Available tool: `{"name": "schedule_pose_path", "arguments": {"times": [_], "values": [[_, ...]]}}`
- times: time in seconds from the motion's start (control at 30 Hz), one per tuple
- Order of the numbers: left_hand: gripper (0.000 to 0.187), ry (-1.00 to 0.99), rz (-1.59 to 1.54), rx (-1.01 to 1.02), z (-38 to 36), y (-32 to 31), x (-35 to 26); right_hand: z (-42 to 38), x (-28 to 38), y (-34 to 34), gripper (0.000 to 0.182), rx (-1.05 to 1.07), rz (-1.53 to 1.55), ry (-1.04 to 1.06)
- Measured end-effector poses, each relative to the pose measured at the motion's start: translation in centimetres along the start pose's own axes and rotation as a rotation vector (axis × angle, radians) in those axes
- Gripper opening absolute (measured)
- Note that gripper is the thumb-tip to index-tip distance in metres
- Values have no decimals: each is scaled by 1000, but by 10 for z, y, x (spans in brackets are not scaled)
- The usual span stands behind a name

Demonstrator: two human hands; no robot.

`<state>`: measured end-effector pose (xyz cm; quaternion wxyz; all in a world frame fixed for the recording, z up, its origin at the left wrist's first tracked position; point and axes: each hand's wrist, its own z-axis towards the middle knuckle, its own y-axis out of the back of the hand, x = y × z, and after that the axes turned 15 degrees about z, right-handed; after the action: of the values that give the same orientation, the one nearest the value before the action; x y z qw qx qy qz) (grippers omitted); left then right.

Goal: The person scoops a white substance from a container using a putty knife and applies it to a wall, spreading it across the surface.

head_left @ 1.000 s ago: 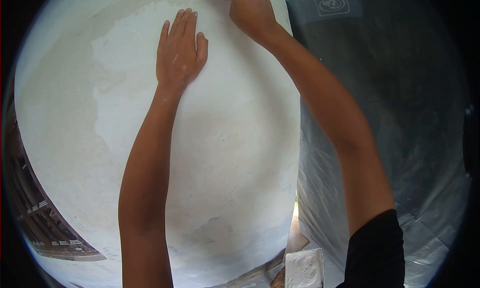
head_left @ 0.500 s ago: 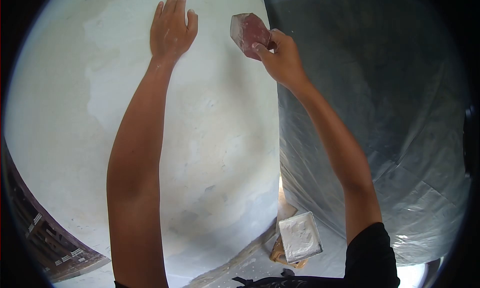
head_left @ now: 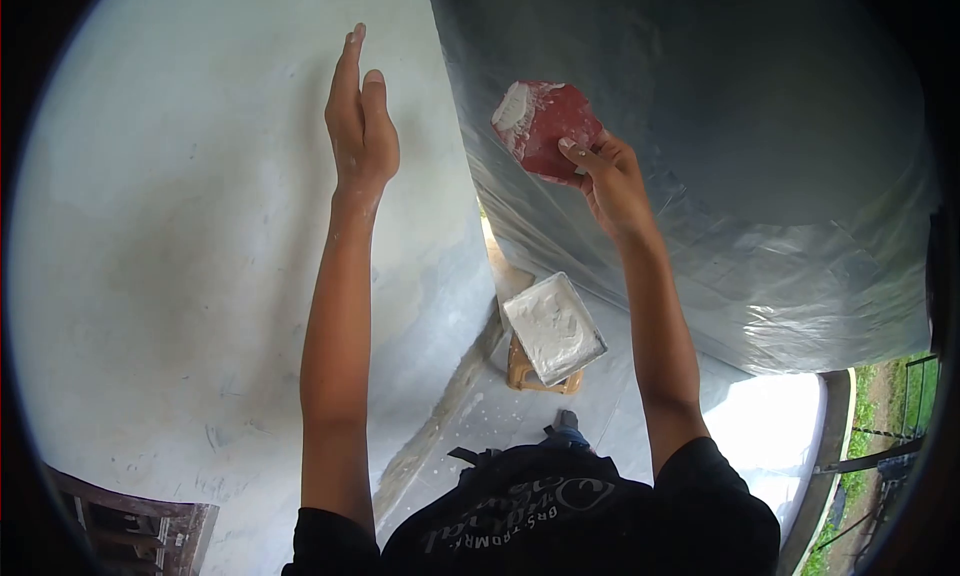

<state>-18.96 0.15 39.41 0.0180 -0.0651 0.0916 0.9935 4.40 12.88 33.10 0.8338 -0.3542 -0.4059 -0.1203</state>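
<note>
My right hand (head_left: pixel 615 184) grips a flat red putty spreader (head_left: pixel 560 131), thumb on its face. White putty (head_left: pixel 515 108) clings to the spreader's far left corner. It is held up in front of the dark plastic sheet, apart from the wall. My left hand (head_left: pixel 362 126) is raised before the pale wall (head_left: pixel 190 166), seen edge-on, its fingers stretched out and holding nothing. Below and between my arms, a square tray (head_left: pixel 587 314) contains smooth white putty (head_left: pixel 552 328).
The tray rests on a tan stool (head_left: pixel 520 368) by the wall's foot. Dark plastic sheeting (head_left: pixel 740 156) hangs on the right. A brown wooden frame (head_left: pixel 185 526) is at lower left. White specks dot the grey floor (head_left: pixel 480 416). Greenery (head_left: pixel 870 396) shows at right.
My view has turned down and rightward, bringing the tray higher in view. My left hand has turned edge-on from lying flat against the wall. The spreader now appears over the plastic sheet.
</note>
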Motion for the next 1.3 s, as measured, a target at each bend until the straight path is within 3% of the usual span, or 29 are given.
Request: {"name": "schedule_pose_path", "arguments": {"times": [0.07,0.2,0.37,0.67,0.93,1.23,1.3], "values": [[54,189,-149,142,-51,-14,-5,-21,-10,21,28,-43,18,-46],[56,207,-248,204,-137,-51,-15,-53,-42,73,31,-95,133,-110],[59,428,-250,487,-198,-77,-57,-88,-72,134,28,-231,78,-238],[55,690,-283,584,-309,-132,-95,-118,-110,216,29,-300,19,-470],[54,916,-204,642,-387,-130,-114,-148,-159,279,30,-312,-19,-680],[54,1112,-174,781,-518,-125,-109,-215,-255,345,23,-329,-391,-908],[54,1166,-195,812,-546,-126,-111,-234,-281,349,25,-233,-708,-831]]}}
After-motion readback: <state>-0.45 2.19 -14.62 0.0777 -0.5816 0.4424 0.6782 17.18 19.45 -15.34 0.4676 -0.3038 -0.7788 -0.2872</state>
